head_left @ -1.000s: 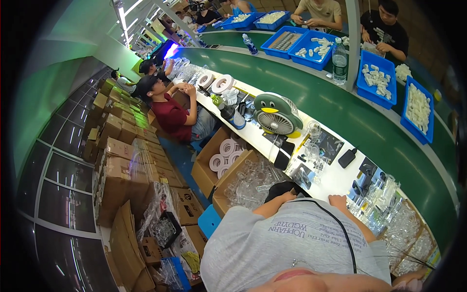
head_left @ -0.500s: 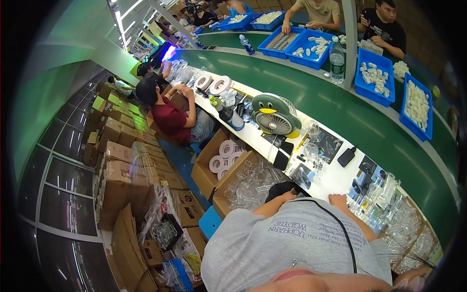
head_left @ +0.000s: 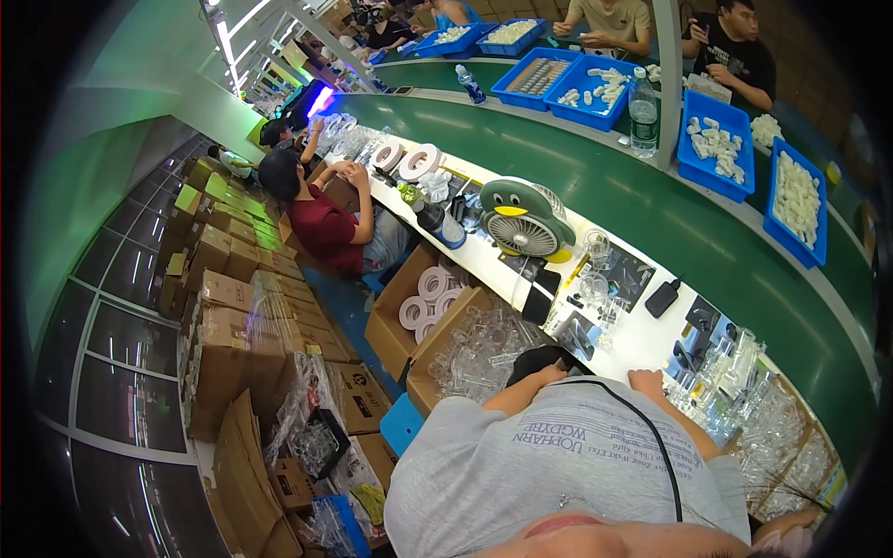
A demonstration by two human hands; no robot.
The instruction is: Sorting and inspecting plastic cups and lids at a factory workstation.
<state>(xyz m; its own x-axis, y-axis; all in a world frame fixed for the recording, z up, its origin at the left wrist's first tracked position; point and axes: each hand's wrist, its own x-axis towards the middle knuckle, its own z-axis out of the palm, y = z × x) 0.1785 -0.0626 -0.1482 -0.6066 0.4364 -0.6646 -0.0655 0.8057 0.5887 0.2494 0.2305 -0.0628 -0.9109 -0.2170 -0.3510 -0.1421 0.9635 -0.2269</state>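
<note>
My left hand (head_left: 551,374) is low in front of my body, beside a black item (head_left: 539,359) at the bench edge. Its fingers are mostly hidden, so its grip cannot be made out. My right hand (head_left: 646,379) rests curled at the near edge of the white bench (head_left: 625,358), with no object showing in it. Ahead of it lie a black device with a cord (head_left: 663,298) and dark printed cards (head_left: 699,337). Clear plastic parts (head_left: 595,288) are scattered farther left, near a black phone (head_left: 538,304).
A green penguin-shaped fan (head_left: 526,223) stands on the bench. Clear plastic pieces fill a carton (head_left: 425,383) at my left; more lie (head_left: 739,372) at right. Beyond runs a green conveyor (head_left: 595,186) with blue trays (head_left: 716,191). A co-worker in red (head_left: 321,228) sits farther along.
My hands stay where they were. Across the conveyor, a person in a tan shirt has drawn a hand back from the blue tray; the person in black has raised a hand.
</note>
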